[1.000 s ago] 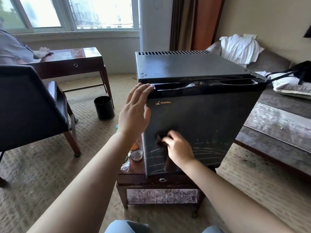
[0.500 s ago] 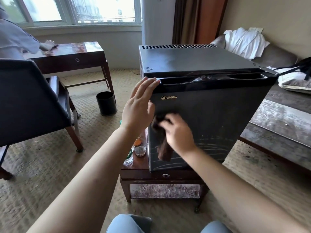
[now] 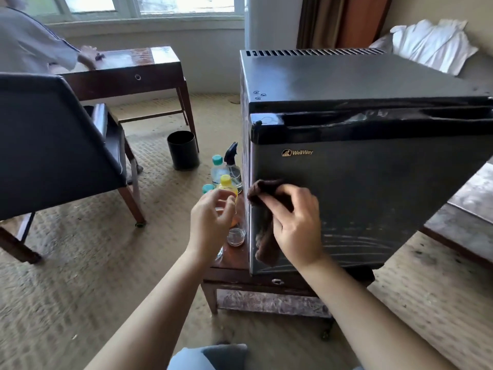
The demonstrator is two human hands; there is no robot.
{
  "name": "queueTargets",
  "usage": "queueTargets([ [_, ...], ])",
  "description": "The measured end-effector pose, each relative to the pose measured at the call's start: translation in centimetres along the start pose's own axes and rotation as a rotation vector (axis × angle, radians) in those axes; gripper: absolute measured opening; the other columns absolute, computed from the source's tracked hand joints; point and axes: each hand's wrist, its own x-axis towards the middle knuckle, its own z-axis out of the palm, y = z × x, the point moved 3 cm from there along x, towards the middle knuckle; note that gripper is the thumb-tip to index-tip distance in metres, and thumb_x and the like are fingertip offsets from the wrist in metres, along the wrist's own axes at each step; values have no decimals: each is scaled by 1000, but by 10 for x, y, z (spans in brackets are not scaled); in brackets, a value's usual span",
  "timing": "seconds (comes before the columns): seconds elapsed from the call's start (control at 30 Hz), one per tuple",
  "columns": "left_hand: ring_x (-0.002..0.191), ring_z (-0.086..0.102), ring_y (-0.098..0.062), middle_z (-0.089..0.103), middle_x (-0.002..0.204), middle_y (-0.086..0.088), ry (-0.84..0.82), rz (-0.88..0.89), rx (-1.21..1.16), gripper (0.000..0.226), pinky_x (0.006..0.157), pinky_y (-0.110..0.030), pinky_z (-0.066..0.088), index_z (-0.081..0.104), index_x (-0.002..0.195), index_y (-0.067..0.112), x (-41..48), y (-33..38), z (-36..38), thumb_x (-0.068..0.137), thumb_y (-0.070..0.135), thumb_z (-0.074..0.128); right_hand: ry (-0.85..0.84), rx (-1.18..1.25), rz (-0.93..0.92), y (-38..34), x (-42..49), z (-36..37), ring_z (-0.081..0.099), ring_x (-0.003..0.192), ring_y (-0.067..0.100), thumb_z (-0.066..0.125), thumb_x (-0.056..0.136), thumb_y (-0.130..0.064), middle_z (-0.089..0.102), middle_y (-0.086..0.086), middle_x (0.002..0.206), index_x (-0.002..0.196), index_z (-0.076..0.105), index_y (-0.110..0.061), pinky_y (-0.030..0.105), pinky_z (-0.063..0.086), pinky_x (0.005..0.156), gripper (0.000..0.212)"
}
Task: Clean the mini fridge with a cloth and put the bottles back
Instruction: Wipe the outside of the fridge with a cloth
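Our fridge [image 3: 373,188] sits shut, its front streaky (so wiping is part done). Our right hand [image 3: 296,225] grips the cloth [image 3: 264,236] by the fridge's left edge, and our left hand [image 3: 210,222] hangs loose and empty. The bottles [image 3: 219,169] wait beside the fridge, not back yet.

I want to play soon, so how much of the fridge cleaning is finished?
Partly done. Wipe streaks already show low on the mini fridge door. Right now the right hand holds the brown cloth against the door's left edge; the left hand hovers empty. Left to do: the bottles stand outside on the small table, not yet put back.
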Motion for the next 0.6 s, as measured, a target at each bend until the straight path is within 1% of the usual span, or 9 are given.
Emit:
queueTargets([
  [0.07,77,60,4,67,84,12,-30,-31,3,10,71,-16,48,69,90,19,1,-12,6,90,13,60,-67,-40,-64,-3,-27,15,53,87,24,44,102,-18,62,6,97,109,74,-19,38,40,77,30],
  [0.13,76,61,1,68,79,12,-68,-62,9,12,71,-18,48,69,88,19,2,-22,11,90,13,59,-207,-86,-129,1,-69,36,51,82,24,53,96,-15,62,4,92,106,74,-22,38,38,73,24],
  [0.17,74,62,0,67,76,13,-91,-79,6,12,70,-16,47,68,87,19,1,-25,12,90,12,59,-295,-123,-148,4,-91,46,49,79,24,54,92,-15,60,2,89,105,73,-23,37,37,71,25],
  [0.23,71,62,-2,66,74,15,-146,-97,10,15,67,-12,45,67,85,22,-6,-31,14,90,11,59,-438,-193,-147,12,-133,63,46,76,23,55,88,-17,53,0,85,101,73,-27,36,34,68,24],
  [0.3,71,62,-5,67,78,12,-203,-110,55,14,67,-14,45,68,85,22,-18,-38,15,89,11,60,-506,-217,-115,15,-154,67,47,74,23,53,87,-18,51,0,83,96,74,-29,35,32,67,25],
  [0.4,73,60,-11,67,84,7,-309,-159,110,10,71,-20,46,69,90,18,-39,-50,15,89,14,61,-552,-193,-51,14,-148,57,52,74,24,48,84,-15,55,1,82,92,75,-28,35,32,67,31],
  [0.53,74,58,-11,66,84,7,-408,-243,139,13,73,-20,45,69,96,19,-64,-59,22,88,15,60,-473,-134,55,11,-125,35,50,79,25,51,83,-14,60,5,88,96,75,-24,36,33,67,29],
  [0.6,72,58,-7,68,88,5,-409,-292,109,16,69,-15,45,67,102,19,-76,-57,24,88,16,60,-452,-107,92,8,-118,23,53,82,25,52,83,-15,62,5,92,99,75,-23,35,40,69,30],
])
